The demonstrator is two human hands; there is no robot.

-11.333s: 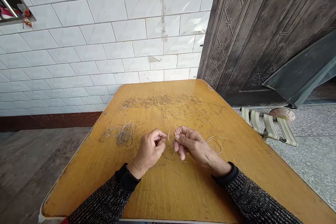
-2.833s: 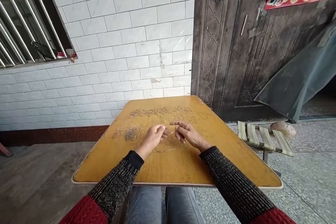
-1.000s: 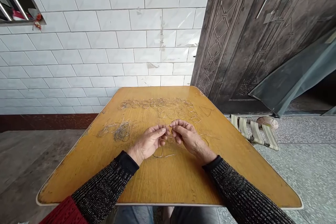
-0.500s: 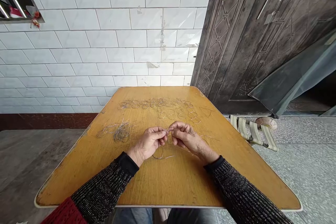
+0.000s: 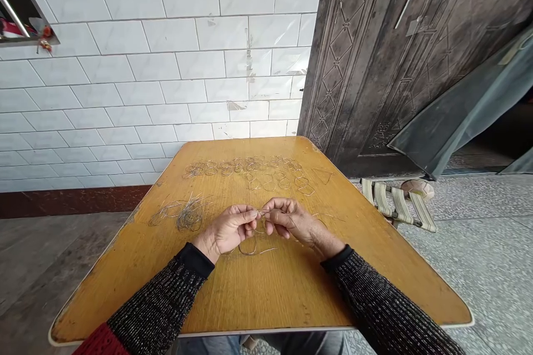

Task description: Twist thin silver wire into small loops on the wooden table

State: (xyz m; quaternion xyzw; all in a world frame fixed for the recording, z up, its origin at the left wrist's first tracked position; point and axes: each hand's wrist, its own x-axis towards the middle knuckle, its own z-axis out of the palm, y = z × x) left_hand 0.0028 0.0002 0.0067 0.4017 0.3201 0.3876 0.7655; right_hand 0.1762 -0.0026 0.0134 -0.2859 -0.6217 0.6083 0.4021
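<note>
My left hand (image 5: 232,227) is closed in a pinch on a thin wire (image 5: 261,212) above the middle of the table. Close beside it, my right hand (image 5: 290,220) pinches the same wire, with fingertips almost meeting the left ones. Part of the wire is hidden by the fingers. Below the hands lies a loose curved wire (image 5: 249,253). A tangled bundle of wire (image 5: 190,216) rests left of my left hand. Farther back, several wire rings (image 5: 250,164) lie in a row, with more wire rings (image 5: 284,180) just in front of them.
The yellow wooden table (image 5: 250,305) has a pale edge and stands near a white tiled wall (image 5: 166,83). At right are a dark carved door (image 5: 353,66), a hanging grey-green curtain (image 5: 453,116) and a low striped stool (image 5: 400,203).
The view has shifted slightly, so the table and wall sit a little differently. Both hands still pinch the wire, and their fingertips are a little closer together.
</note>
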